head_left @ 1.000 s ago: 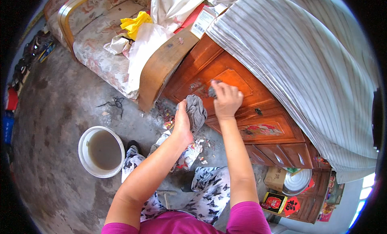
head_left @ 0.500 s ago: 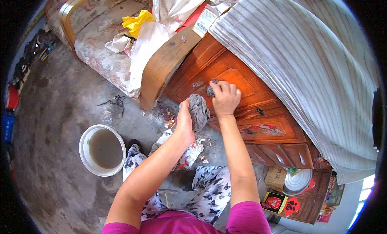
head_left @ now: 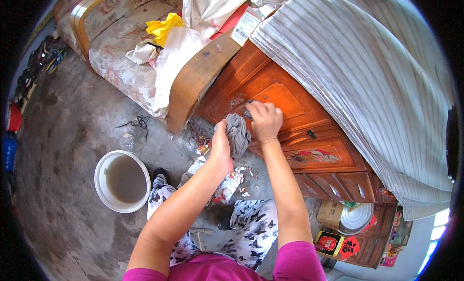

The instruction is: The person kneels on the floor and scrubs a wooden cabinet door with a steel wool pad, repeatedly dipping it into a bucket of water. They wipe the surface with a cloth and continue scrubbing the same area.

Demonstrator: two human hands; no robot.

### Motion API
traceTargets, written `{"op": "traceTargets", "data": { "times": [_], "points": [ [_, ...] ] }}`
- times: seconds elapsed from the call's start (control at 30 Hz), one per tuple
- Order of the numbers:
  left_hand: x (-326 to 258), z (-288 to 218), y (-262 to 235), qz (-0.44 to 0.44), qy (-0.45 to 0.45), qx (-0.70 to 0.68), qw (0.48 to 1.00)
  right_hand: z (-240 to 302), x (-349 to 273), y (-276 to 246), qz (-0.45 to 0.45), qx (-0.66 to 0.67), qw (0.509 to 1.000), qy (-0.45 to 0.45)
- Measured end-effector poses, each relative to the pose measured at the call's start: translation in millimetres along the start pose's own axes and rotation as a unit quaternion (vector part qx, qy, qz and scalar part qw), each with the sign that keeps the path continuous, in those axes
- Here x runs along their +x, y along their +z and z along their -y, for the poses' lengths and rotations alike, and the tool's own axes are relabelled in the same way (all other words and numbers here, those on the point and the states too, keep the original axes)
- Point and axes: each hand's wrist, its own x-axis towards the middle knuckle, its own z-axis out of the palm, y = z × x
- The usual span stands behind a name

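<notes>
Right hand (head_left: 264,120) pressed against the raised panel of the wooden cabinet door (head_left: 280,99), fingers curled shut over a small dark object (head_left: 247,115) held at the panel's lower left corner; what the object is cannot be told. Forearm runs down to 6 o'clock and a magenta sleeve.

Left hand (head_left: 221,148) just at 8 o'clock of the right hand, fingers closed around a bunched grey rag (head_left: 238,133). Rag stands up out of the grip and lies close against the cabinet front, touching or nearly touching the right wrist.

Cabinet is reddish-brown wood, with drawers (head_left: 316,153) at 4 o'clock of the hands. A striped grey cloth (head_left: 367,73) drapes over its top and right side.

On the concrete floor (head_left: 63,150): a white bucket (head_left: 102,182) of murky water at 8 o'clock of the hands, well apart from them. Paper scraps (head_left: 226,184) lie between the knees and the cabinet base.

At 11 o'clock, a floral sofa (head_left: 123,68) with a curved wooden armrest (head_left: 195,80), the armrest just beside the cabinet's left edge. White cloth (head_left: 176,56) and a yellow cloth (head_left: 164,28) heaped on the seat.

Person squats, in butterfly-print trousers (head_left: 253,228).
</notes>
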Motion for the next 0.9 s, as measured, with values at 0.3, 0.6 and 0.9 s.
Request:
{"op": "traceTargets", "data": {
  "times": [0.3,0.6,0.9],
  "points": [
    [-12,-11,3,-0.003,0.033,0.009,0.999,-15,48,-48,-0.130,-0.056,0.988,0.056],
    [-10,10,12,0.024,0.024,0.013,0.999,-13,-12,-6,0.000,0.024,1.000,0.012],
    [9,16,19,0.017,0.015,0.015,1.000,-44,-36,-14,-0.040,-0.003,0.998,0.043]
  ]
}}
